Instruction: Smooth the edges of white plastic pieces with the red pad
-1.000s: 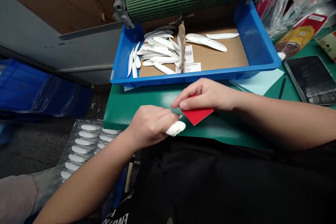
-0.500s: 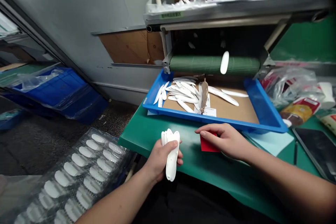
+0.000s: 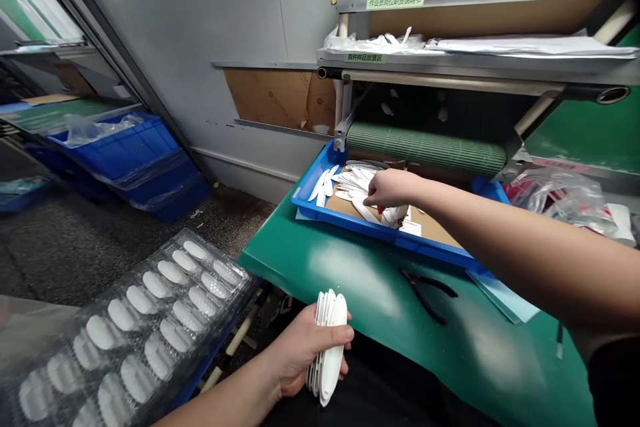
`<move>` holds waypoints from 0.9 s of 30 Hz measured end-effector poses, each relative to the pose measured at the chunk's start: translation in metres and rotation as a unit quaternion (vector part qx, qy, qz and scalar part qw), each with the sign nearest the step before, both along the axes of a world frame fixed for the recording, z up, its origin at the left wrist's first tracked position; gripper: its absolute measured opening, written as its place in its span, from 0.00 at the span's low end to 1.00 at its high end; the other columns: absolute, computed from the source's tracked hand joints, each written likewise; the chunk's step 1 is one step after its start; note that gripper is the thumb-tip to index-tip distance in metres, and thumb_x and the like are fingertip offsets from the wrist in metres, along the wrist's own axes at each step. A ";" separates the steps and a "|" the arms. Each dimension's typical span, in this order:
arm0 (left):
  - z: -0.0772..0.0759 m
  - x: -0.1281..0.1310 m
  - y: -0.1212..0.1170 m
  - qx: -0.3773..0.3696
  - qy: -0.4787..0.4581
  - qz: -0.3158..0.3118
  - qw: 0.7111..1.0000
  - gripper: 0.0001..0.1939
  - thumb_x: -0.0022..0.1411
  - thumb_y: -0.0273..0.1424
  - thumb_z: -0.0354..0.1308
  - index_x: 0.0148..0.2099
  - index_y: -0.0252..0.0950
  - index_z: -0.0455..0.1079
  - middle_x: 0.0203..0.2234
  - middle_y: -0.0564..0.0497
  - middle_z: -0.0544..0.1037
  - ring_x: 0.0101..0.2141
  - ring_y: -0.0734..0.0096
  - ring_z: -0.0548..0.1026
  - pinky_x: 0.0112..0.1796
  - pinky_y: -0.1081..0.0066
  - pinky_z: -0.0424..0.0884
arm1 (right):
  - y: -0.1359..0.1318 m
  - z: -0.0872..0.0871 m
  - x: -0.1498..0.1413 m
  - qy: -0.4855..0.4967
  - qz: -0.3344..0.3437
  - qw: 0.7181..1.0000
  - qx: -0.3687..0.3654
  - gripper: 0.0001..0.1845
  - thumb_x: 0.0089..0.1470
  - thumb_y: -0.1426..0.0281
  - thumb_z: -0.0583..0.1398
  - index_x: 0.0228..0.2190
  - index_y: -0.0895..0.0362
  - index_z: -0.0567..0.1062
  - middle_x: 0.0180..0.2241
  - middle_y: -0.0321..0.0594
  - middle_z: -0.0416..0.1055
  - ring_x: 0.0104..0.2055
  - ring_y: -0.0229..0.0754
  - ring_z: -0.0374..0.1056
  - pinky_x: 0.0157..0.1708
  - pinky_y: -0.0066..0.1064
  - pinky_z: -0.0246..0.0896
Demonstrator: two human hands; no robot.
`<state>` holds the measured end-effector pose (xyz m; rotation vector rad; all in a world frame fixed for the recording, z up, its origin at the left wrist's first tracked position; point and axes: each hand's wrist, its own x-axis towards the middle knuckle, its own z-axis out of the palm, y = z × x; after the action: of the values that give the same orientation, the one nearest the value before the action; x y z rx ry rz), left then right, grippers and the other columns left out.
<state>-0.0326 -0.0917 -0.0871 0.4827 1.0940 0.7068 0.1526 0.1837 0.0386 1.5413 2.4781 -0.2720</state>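
Head view: your left hand curls closed around a fanned stack of white plastic pieces; your right arm stretches out, and your right hand sits over the blue tray, hiding whether it grips the loose white pieces.

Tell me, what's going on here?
A person's left hand holds a stack of curved white plastic pieces. Their right hand reaches into a blue tray among more white pieces. Pliers lie on a green bench, and a clear plastic tray holds still more white pieces.
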 end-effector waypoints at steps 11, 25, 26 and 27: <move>-0.016 -0.012 -0.031 0.028 -0.018 -0.029 0.999 0.37 0.41 0.37 0.80 0.49 0.34 0.67 0.29 0.53 0.77 0.21 0.73 0.75 0.23 0.73 0.74 | 0.023 -0.045 -0.038 -0.106 -0.022 0.991 -0.077 0.10 0.55 0.68 0.71 0.27 0.61 0.80 0.27 0.42 0.74 0.30 0.46 0.71 0.34 0.35 0.65; 0.014 -0.019 0.023 0.073 -0.027 0.113 0.991 0.30 0.53 0.45 0.76 0.49 0.35 0.68 0.29 0.50 0.79 0.22 0.70 0.77 0.22 0.73 0.75 | -0.132 -0.008 0.008 0.168 0.239 0.940 0.175 0.11 0.66 0.66 0.58 0.40 0.52 0.81 0.30 0.39 0.76 0.30 0.48 0.71 0.27 0.35 0.52; 0.014 -0.017 0.025 0.077 -0.033 0.113 0.990 0.30 0.53 0.47 0.75 0.49 0.35 0.68 0.29 0.50 0.79 0.22 0.71 0.77 0.22 0.72 0.75 | -0.146 -0.014 0.005 0.133 0.285 0.931 0.186 0.11 0.66 0.70 0.57 0.40 0.53 0.81 0.29 0.40 0.76 0.30 0.49 0.70 0.27 0.36 0.51; 0.014 -0.015 0.026 0.089 -0.043 0.115 0.988 0.31 0.54 0.48 0.75 0.49 0.35 0.68 0.30 0.50 0.78 0.22 0.71 0.76 0.23 0.72 0.75 | -0.157 -0.019 0.002 0.100 0.321 0.924 0.183 0.10 0.65 0.73 0.57 0.40 0.54 0.80 0.28 0.40 0.75 0.30 0.49 0.70 0.27 0.37 0.49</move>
<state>-0.0477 -0.0657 -0.0730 0.4778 1.0201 1.0249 0.1543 0.0268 0.0193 0.7254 3.1619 0.1618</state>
